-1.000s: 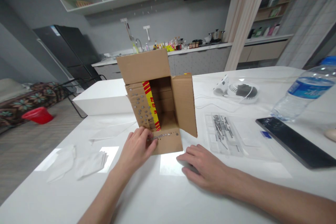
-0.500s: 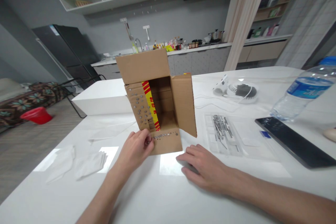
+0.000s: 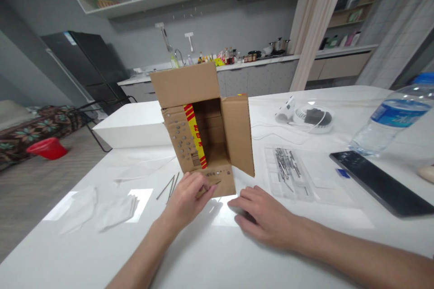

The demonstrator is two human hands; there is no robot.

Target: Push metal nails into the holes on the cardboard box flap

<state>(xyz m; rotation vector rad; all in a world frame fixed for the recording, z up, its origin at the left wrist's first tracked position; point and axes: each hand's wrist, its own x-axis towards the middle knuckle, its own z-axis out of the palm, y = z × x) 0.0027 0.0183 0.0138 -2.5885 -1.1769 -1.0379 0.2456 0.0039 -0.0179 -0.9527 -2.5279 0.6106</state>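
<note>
My left hand is closed in a pinch in front of the cardboard box's lower flap. A thin pointed metal rod, perhaps a nail, sticks out to the right of its fingertips. The cardboard box stands open towards me, with small grey round heads dotting its left flap and a row of them on the lower flap. Beside my left hand, several thin metal rods lie on the table. My right hand rests on the tabletop, fingers bent forward over something grey I cannot make out.
A clear compartment case with metal pieces lies right of the box. Further right are a black phone and a water bottle. White tissues lie on the left; behind them is a white block. A white fan-like device sits behind.
My left hand has moved right along the lower flap, with a thin rod now showing from its fingers. The rods on the table have come into view. My right hand has stayed put.
</note>
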